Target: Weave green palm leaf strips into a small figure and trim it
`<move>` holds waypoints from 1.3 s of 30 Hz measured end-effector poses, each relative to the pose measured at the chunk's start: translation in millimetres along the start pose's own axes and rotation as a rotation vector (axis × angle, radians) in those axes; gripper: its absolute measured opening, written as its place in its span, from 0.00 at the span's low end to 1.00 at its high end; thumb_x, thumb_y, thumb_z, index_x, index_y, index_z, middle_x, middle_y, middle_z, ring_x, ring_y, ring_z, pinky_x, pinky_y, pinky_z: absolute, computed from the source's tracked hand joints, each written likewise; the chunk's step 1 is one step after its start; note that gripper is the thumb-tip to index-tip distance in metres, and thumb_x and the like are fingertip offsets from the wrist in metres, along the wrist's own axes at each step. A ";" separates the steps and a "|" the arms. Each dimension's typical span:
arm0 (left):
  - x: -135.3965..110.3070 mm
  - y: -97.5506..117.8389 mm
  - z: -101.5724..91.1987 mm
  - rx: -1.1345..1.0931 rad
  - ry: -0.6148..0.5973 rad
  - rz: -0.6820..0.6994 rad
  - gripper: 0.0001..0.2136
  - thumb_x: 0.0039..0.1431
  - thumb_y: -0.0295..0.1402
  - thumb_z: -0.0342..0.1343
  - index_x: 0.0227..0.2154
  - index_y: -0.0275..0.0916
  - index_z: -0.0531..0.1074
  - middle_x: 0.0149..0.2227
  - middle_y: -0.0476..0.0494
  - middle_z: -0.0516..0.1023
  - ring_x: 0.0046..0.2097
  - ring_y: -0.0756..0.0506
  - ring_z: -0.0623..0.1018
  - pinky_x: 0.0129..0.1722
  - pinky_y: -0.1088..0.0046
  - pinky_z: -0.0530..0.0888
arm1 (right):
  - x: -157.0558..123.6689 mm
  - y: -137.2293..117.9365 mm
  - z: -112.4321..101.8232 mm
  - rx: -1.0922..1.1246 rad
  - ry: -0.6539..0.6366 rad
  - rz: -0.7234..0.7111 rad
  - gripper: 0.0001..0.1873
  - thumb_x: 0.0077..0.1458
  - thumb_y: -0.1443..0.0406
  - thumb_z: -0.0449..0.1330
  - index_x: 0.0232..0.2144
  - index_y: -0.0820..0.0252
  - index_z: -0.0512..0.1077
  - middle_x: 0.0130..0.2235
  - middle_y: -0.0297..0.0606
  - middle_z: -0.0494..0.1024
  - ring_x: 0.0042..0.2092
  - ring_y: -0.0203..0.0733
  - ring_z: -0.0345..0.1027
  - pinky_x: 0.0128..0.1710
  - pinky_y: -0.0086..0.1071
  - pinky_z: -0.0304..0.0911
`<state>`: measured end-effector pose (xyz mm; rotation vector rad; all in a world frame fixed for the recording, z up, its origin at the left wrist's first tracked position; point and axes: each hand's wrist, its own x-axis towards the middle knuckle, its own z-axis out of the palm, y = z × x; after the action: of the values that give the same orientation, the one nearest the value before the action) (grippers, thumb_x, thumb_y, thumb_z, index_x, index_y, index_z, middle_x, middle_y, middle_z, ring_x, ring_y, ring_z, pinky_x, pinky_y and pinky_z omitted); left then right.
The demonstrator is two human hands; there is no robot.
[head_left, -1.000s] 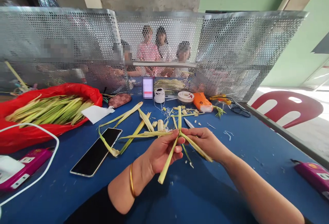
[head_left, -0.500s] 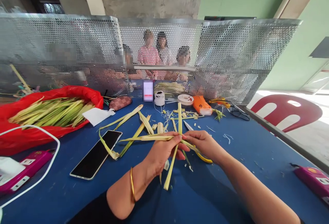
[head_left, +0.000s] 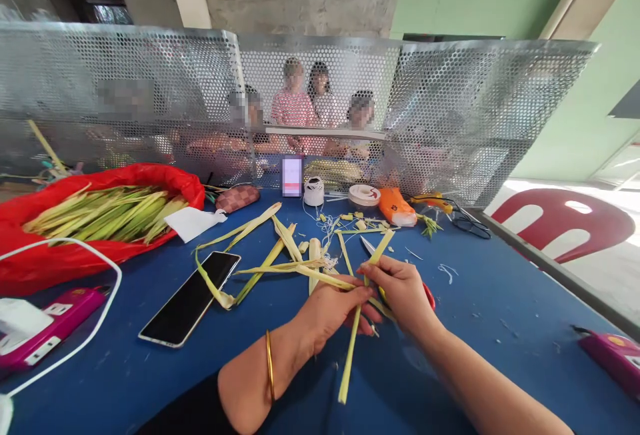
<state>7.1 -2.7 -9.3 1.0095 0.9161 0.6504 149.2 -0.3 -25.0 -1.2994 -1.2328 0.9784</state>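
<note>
Pale green-yellow leaf strips (head_left: 353, 350) cross one another between my two hands, above the blue table. At the crossing, my left hand (head_left: 337, 305) pinches them between thumb and fingers; one long strip trails out leftward and another hangs down toward me. My right hand (head_left: 400, 288) is closed on the upper strip (head_left: 383, 245), which tilts up and to the right. Scissors (head_left: 367, 244) lie partly under my right hand, with a blade and a bit of red handle showing. Loose folded strips (head_left: 287, 238) lie to the left of the hands.
A red plastic bag (head_left: 185, 180) full of leaf strips stands at left. Nearby lie a black-screened phone (head_left: 193, 298), a white paper (head_left: 195, 223) and a purple power strip (head_left: 65, 315). Thread (head_left: 314, 193), a tape roll (head_left: 364, 195) and an orange packet (head_left: 397, 207) sit before a perforated metal screen (head_left: 450, 102); people sit behind it.
Both hands have shifted slightly right and down. The upper strip, upright before, now leans right in my right hand's fingers. The scissors' red handle has come into view.
</note>
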 end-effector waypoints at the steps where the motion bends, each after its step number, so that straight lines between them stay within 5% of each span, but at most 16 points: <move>1: -0.1 0.5 -0.9 -0.007 -0.008 -0.010 0.06 0.57 0.32 0.56 0.32 0.33 0.73 0.21 0.45 0.78 0.18 0.52 0.73 0.22 0.77 0.71 | 1.0 -1.7 -1.5 -0.002 -0.024 0.002 0.17 0.47 0.53 0.63 0.21 0.61 0.74 0.19 0.30 0.66 0.23 0.34 0.55 0.23 0.29 0.52; 12: 5.1 -5.5 2.0 0.209 0.065 -0.066 0.09 0.55 0.36 0.58 0.26 0.35 0.70 0.16 0.46 0.75 0.15 0.51 0.71 0.19 0.77 0.66 | -6.1 -18.6 -8.8 -0.257 -0.014 -0.299 0.11 0.55 0.60 0.58 0.25 0.59 0.70 0.22 0.29 0.66 0.25 0.34 0.57 0.25 0.28 0.54; 18: 4.0 0.2 -6.1 0.037 0.105 -0.078 0.12 0.57 0.40 0.55 0.31 0.35 0.71 0.20 0.45 0.77 0.19 0.50 0.74 0.20 0.78 0.66 | -19.0 -23.7 -4.5 -0.486 -0.050 -0.708 0.07 0.60 0.65 0.55 0.33 0.57 0.74 0.28 0.35 0.76 0.30 0.38 0.67 0.33 0.32 0.59; 21: 4.7 6.3 -14.2 -0.076 0.131 -0.055 0.10 0.54 0.38 0.57 0.32 0.35 0.72 0.23 0.46 0.77 0.21 0.51 0.75 0.20 0.79 0.66 | -18.5 -26.0 -7.2 -0.618 -0.114 -0.784 0.08 0.59 0.64 0.56 0.34 0.57 0.75 0.28 0.36 0.77 0.30 0.39 0.67 0.37 0.36 0.58; 24: 6.6 10.4 -20.6 -0.101 0.108 -0.015 0.12 0.52 0.38 0.61 0.33 0.34 0.74 0.24 0.46 0.77 0.22 0.52 0.75 0.22 0.79 0.67 | -15.1 -27.7 -14.4 -0.531 -0.197 -0.592 0.18 0.60 0.53 0.54 0.28 0.57 0.75 0.24 0.34 0.73 0.27 0.39 0.65 0.35 0.35 0.59; 28: 5.9 10.4 -21.2 0.036 0.011 0.003 0.13 0.54 0.40 0.58 0.34 0.34 0.75 0.21 0.48 0.74 0.19 0.53 0.71 0.19 0.79 0.67 | -7.3 -31.0 -26.3 -0.032 -0.149 -0.183 0.42 0.57 0.38 0.33 0.20 0.59 0.74 0.14 0.29 0.53 0.18 0.35 0.48 0.21 0.32 0.50; 31: 0.6 7.3 -14.5 0.227 -0.132 -0.058 0.12 0.56 0.39 0.55 0.29 0.35 0.75 0.17 0.50 0.72 0.16 0.53 0.68 0.17 0.79 0.65 | -2.1 -33.8 -29.7 0.014 -0.099 -0.072 0.35 0.52 0.37 0.49 0.25 0.60 0.77 0.16 0.28 0.55 0.20 0.34 0.49 0.21 0.31 0.50; 33: -3.9 4.7 -9.1 0.351 -0.210 -0.085 0.11 0.56 0.38 0.53 0.25 0.36 0.74 0.15 0.50 0.70 0.15 0.53 0.67 0.16 0.80 0.64 | -1.0 -34.3 -28.9 -0.054 -0.251 -0.036 0.27 0.46 0.42 0.61 0.29 0.61 0.79 0.20 0.30 0.63 0.24 0.35 0.55 0.24 0.30 0.53; 35: -7.8 2.2 -5.4 0.446 -0.256 -0.085 0.11 0.56 0.36 0.52 0.23 0.37 0.74 0.15 0.51 0.69 0.15 0.53 0.67 0.15 0.80 0.63 | -1.7 -33.7 -27.4 -0.018 -0.416 0.031 0.27 0.47 0.44 0.62 0.32 0.62 0.80 0.24 0.33 0.68 0.27 0.36 0.59 0.27 0.30 0.57; 39: -10.3 -2.1 -3.9 0.551 -0.329 -0.097 0.11 0.54 0.36 0.53 0.20 0.39 0.73 0.14 0.50 0.69 0.15 0.52 0.68 0.16 0.79 0.63 | -4.1 -33.6 -25.4 0.076 -0.505 0.127 0.29 0.48 0.44 0.60 0.36 0.63 0.79 0.22 0.31 0.66 0.24 0.34 0.57 0.24 0.29 0.56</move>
<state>-1.1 -10.2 -8.7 1.4997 0.8595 0.1331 169.2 -10.6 10.9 -1.1147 -1.4834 1.4928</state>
